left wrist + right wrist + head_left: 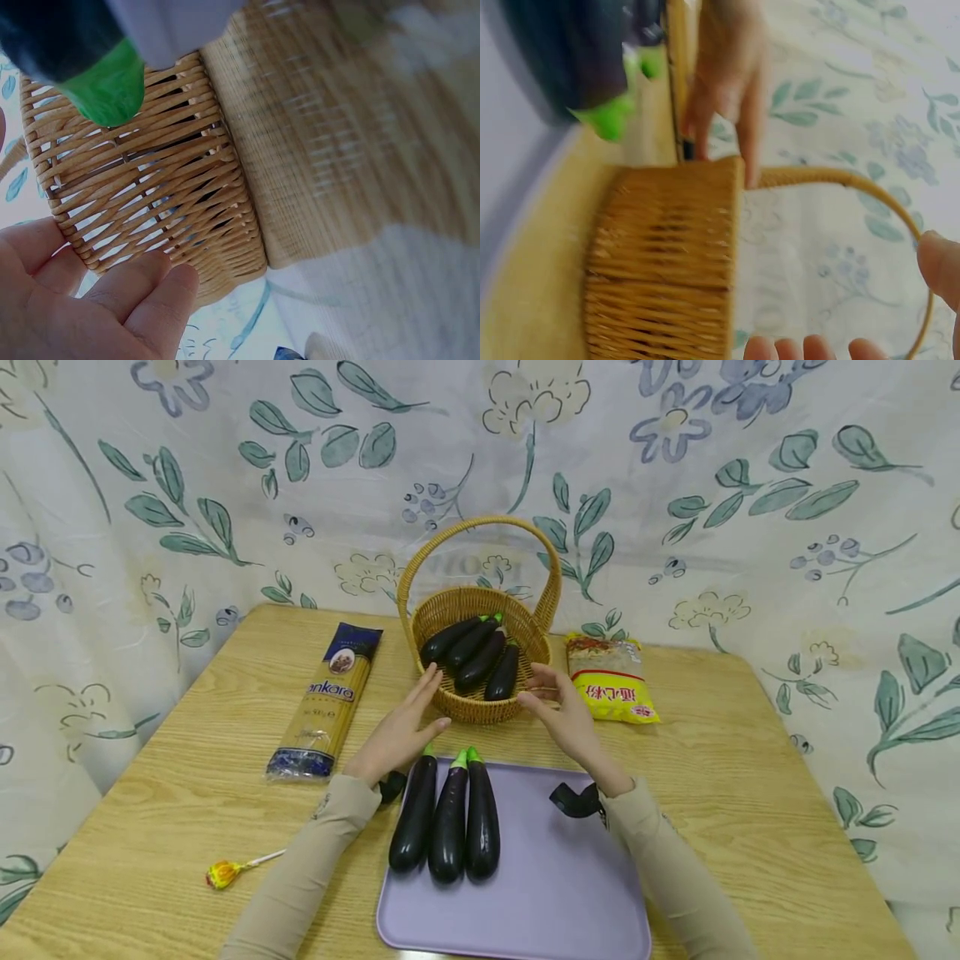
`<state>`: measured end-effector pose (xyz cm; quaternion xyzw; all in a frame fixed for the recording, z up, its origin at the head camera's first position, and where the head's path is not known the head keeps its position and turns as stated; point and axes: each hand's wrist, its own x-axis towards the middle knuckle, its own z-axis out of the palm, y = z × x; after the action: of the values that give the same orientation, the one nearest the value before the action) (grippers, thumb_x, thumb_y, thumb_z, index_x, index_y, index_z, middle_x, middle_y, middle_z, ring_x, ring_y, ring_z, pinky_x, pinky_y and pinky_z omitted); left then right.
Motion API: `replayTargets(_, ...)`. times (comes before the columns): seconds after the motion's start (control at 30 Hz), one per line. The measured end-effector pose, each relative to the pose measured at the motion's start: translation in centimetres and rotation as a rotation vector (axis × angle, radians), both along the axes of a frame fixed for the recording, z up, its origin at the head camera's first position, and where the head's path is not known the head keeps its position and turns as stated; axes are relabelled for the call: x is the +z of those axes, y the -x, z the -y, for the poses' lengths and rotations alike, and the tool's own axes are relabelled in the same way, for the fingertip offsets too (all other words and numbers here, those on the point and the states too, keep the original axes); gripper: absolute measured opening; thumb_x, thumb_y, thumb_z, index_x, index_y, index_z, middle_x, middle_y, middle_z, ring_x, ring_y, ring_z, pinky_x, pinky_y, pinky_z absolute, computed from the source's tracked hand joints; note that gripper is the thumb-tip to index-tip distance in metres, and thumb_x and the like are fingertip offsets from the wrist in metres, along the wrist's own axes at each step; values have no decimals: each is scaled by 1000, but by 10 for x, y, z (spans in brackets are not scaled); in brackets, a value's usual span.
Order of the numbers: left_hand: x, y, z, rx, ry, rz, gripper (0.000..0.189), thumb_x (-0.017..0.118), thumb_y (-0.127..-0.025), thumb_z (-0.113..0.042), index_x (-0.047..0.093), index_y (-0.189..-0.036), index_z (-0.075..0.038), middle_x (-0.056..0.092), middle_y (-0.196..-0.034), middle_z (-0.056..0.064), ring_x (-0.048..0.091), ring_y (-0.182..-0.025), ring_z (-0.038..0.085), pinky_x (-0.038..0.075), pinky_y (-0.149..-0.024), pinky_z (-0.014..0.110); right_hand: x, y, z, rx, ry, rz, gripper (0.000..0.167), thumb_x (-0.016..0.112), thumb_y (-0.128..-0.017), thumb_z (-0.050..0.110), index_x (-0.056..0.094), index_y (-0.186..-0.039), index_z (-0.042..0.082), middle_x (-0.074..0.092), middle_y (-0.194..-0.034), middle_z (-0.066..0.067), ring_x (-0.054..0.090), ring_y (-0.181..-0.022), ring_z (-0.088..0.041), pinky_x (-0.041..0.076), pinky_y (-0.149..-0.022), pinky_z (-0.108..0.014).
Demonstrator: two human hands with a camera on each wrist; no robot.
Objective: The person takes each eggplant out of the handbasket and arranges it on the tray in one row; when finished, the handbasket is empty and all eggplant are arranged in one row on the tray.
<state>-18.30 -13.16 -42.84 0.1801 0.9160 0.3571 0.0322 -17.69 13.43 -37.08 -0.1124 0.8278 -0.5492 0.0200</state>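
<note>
A wicker basket with a tall handle holds several eggplants. My left hand is at its front left side, fingers extended. In the left wrist view, the fingertips lie right at the woven wall. On the other side, my right hand has its thumb and fingers spread apart beside the front right rim, with nothing between them. Three more eggplants lie side by side on a purple tray in front of the basket, green stems pointing toward it.
Left of the basket lies a pack of spaghetti; a yellow food packet lies to its right. A lollipop is near the left forearm. Behind the wooden table hangs a floral cloth.
</note>
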Motion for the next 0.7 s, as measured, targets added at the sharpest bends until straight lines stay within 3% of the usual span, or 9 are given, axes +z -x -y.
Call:
replayTargets(0.13,1,-1,0,4,1,5,77,52,-100,-35,2,-157,-25,-8,-164,-9,29,-144,37,33,-113,57,9,11,0,-16,12,7,52,60,-97,23,41,-143,7,50,-134,-21,50,-123,-34,45,-103,-49)
replayTargets(0.4,1,-1,0,-1,-1,-33,75,53,-100,-35,9,-158,-17,-1,-166,2,28,-145,35,33,-114,56,16,30,4,-20,0,77,59,59,-97,34,37,-147,13,46,-140,-19,47,-129,-35,45,-104,-51)
replayTargets(0.7,1,0,0,-2,-5,-20,75,52,-100,-35,7,-158,-18,-6,-164,-8,28,-145,36,33,-114,56,26,50,9,-16,21,142,61,56,-98,34,31,-149,12,39,-144,-20,41,-135,-35,43,-107,-50)
